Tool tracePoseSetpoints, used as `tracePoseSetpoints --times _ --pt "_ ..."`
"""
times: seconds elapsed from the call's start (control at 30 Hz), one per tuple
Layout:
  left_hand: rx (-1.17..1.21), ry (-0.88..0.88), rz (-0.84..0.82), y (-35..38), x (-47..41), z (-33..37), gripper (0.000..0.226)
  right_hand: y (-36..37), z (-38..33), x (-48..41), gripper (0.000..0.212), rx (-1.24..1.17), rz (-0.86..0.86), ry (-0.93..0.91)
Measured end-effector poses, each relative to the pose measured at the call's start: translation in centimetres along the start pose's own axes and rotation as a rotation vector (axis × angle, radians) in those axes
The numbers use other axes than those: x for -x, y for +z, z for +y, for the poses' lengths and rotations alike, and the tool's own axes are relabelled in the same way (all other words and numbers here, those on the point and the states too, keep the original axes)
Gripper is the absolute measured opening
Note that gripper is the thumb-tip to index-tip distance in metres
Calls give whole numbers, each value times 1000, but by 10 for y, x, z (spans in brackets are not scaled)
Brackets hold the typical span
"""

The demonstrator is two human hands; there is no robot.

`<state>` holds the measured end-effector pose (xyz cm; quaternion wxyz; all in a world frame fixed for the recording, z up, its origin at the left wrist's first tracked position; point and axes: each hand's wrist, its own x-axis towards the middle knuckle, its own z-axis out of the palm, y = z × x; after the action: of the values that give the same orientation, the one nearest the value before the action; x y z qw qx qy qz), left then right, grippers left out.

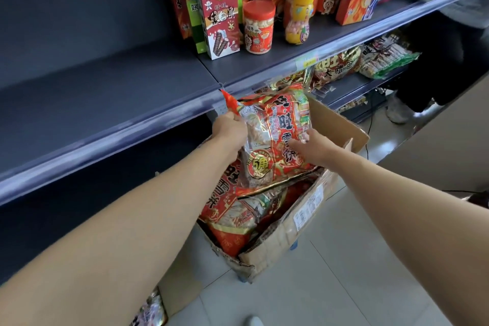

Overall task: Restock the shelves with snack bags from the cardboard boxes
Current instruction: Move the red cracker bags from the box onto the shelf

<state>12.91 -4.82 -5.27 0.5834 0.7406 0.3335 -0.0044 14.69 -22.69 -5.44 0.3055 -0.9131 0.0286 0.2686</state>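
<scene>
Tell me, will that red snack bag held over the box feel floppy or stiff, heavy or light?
Probably floppy: the snack bag creases where the left hand pinches its top corner, and the right hand holds its side. Likely light for its size, since a corner pinch seems to carry much of it. Its glossy film may be slippery.

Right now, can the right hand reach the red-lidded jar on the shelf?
Probably not yet: right hand and left hand both hold the snack bag, though nothing stands before the jar.
</scene>
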Motion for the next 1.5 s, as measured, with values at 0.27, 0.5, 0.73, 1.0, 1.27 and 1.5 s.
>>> tracePoseSetpoints --times 0.27,0.5,0.73,1.0,1.27,1.5 --pt "128 159 11 -81 24 9 34 9 -34 18 110 -384 -41 41" --pt "223 192 245 -202 48 15 27 26 -123 48 11 -407 -86 -182" --pt "295 74 293 -355 77 -40 44 118 -254 103 4 -337 -187 -387" --pt "274 -14 593 -549 97 -120 65 285 -410 172 13 -290 -350 -597" --pt "154 8 880 -730 76 -179 64 432 -547 212 31 -240 -408 -699" --pt "99 -106 860 -830 30 -228 67 526 -610 207 27 -95 -332 -709"
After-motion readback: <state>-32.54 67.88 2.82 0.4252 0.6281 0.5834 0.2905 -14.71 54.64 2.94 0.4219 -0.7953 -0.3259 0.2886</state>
